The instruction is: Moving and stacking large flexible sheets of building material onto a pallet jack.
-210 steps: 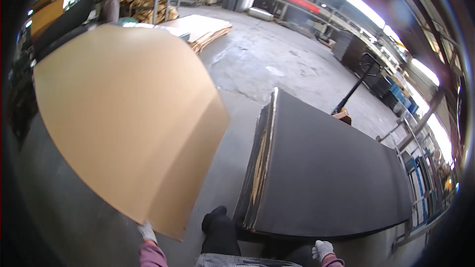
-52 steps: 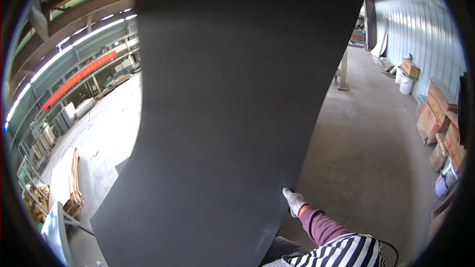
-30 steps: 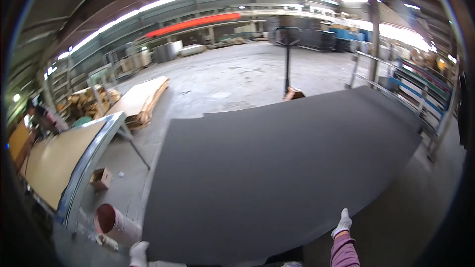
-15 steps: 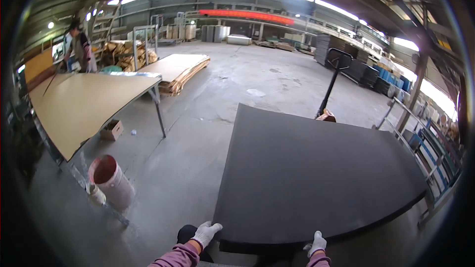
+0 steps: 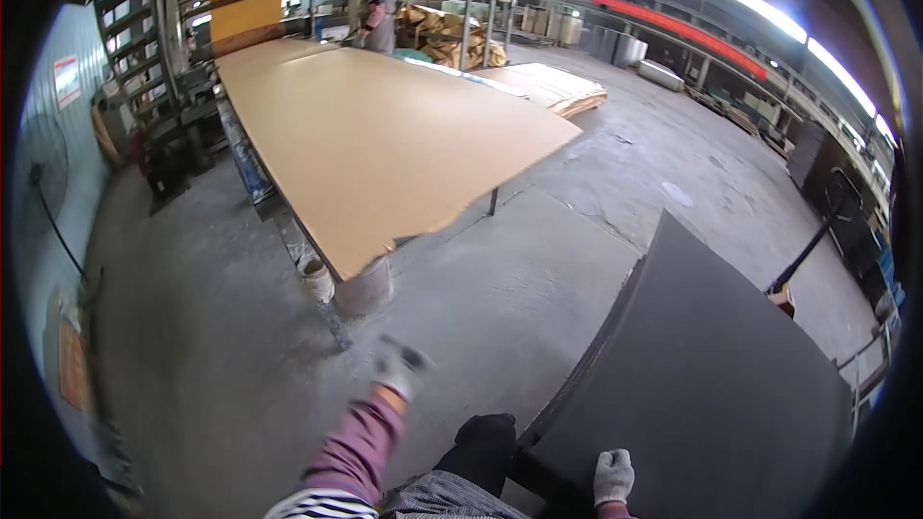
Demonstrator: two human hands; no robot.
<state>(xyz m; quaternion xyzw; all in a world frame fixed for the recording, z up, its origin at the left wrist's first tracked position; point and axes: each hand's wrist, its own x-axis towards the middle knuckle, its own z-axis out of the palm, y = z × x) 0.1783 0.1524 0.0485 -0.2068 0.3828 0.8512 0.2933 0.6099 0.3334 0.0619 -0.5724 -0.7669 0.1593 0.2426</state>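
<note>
here the right hand [image 5: 612,477], white-gloved, rests on the near edge of the dark sheet stack [image 5: 711,375] at lower right, fingers curled together on it. left hand [image 5: 402,367] in the air over the concrete floor [image 5: 519,279], blurred; cannot tell if fingers are spread or closed. tan board [image 5: 375,135] lies on a table beyond, pale bucket [image 5: 363,286] under its near corner. another person [image 5: 373,0] stands at its far end.

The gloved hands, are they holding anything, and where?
The right hand rests on the near edge of the dark sheet stack; a grip cannot be told. The blurred left hand holds nothing.
</note>
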